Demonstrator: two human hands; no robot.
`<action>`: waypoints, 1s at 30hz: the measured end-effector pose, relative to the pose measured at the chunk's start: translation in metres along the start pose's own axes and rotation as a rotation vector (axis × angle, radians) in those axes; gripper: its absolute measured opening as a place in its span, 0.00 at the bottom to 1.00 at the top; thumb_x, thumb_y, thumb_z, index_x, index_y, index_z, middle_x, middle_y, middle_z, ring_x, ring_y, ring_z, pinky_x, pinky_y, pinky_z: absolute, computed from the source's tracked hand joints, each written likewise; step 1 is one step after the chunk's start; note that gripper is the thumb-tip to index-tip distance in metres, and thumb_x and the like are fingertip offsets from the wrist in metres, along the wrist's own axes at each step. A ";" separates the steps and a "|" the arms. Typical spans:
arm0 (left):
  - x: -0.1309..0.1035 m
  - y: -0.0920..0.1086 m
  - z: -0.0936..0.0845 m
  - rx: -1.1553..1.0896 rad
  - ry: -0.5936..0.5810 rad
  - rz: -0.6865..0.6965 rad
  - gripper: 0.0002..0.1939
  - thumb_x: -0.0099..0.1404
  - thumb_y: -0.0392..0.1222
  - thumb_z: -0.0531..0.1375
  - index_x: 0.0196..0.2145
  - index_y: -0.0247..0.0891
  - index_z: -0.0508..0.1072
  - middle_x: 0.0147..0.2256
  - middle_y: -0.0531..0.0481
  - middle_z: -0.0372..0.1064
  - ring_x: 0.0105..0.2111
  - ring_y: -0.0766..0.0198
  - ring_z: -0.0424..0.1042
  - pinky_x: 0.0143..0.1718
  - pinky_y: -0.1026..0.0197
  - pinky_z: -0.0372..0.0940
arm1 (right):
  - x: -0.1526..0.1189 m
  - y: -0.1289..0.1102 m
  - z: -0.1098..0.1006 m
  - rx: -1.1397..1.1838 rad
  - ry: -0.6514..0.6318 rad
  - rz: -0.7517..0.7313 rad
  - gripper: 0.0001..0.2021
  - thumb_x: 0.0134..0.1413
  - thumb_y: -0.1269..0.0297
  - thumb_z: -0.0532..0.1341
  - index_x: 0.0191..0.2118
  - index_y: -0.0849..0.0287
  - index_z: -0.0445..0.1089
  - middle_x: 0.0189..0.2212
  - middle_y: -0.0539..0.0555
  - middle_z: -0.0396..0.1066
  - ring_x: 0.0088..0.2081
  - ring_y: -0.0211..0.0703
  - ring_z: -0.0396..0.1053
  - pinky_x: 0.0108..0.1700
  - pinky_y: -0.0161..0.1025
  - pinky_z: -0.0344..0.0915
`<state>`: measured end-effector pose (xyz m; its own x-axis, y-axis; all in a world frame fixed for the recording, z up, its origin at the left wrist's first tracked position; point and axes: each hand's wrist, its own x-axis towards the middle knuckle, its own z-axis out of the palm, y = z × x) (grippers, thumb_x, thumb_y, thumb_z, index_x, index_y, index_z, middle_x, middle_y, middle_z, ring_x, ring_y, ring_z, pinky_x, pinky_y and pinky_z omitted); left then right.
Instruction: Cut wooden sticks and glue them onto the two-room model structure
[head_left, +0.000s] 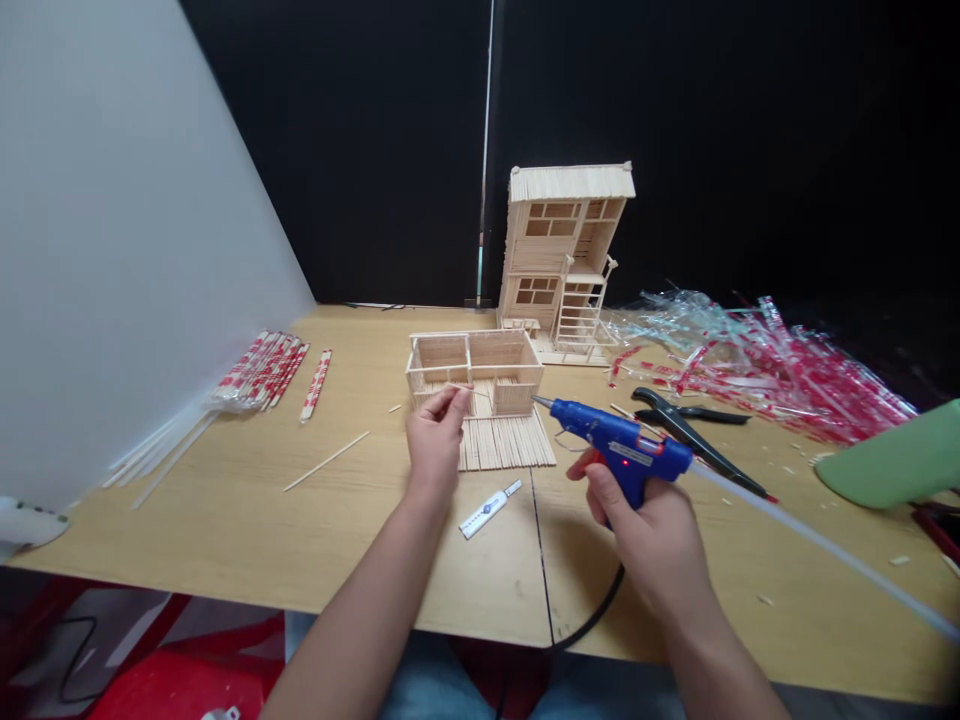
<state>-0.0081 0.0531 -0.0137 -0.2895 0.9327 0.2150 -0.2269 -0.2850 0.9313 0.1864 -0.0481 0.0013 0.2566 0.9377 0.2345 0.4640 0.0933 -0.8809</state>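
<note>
My left hand [437, 435] pinches a short thin wooden stick [472, 389] over the front of a small wooden stick structure [517, 393], an open-topped box with low walls and a slatted floor reaching toward me. My right hand [649, 535] is wrapped round the handle of a blue glue gun [626, 440]. The gun's nozzle points left and lies just right of the structure's front corner. A long translucent glue stick [810, 535] runs out of the gun's back. A white and blue utility knife [490, 509] rests on the table in front of the structure.
Behind stands a two-storey stick house [562, 260]. Wrapped stick packs [262, 370] and a loose stick [326, 461] lie left on the table [247, 540]. At right are red and clear wrappers [795, 370], black-handled cutters [694, 435] and a green cylinder [892, 455].
</note>
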 end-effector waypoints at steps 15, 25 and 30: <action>0.023 -0.014 -0.010 -0.422 0.378 -0.299 0.17 0.46 0.39 0.75 0.32 0.34 0.75 0.25 0.59 0.66 0.16 0.80 0.59 0.15 0.73 0.47 | 0.001 0.064 -0.056 0.103 0.011 0.213 0.25 0.55 0.38 0.58 0.30 0.58 0.71 0.14 0.48 0.61 0.16 0.38 0.57 0.18 0.36 0.52; 0.026 -0.020 -0.012 -0.369 0.379 -0.278 0.20 0.44 0.42 0.76 0.32 0.33 0.74 0.24 0.58 0.66 0.16 0.79 0.60 0.15 0.73 0.43 | -0.002 0.065 -0.057 0.064 -0.013 0.235 0.26 0.53 0.36 0.59 0.27 0.57 0.72 0.14 0.49 0.62 0.14 0.38 0.56 0.16 0.38 0.50; 0.027 -0.023 -0.011 -0.357 0.367 -0.290 0.19 0.45 0.41 0.75 0.33 0.33 0.74 0.24 0.58 0.66 0.16 0.79 0.59 0.15 0.73 0.43 | -0.004 0.071 -0.058 0.036 -0.015 0.246 0.26 0.54 0.36 0.58 0.26 0.57 0.71 0.15 0.50 0.64 0.15 0.39 0.57 0.17 0.38 0.50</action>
<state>-0.0210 0.0822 -0.0323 -0.4572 0.8644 -0.2090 -0.6255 -0.1455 0.7665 0.2678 -0.0649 -0.0386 0.3452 0.9385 0.0048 0.3585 -0.1272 -0.9248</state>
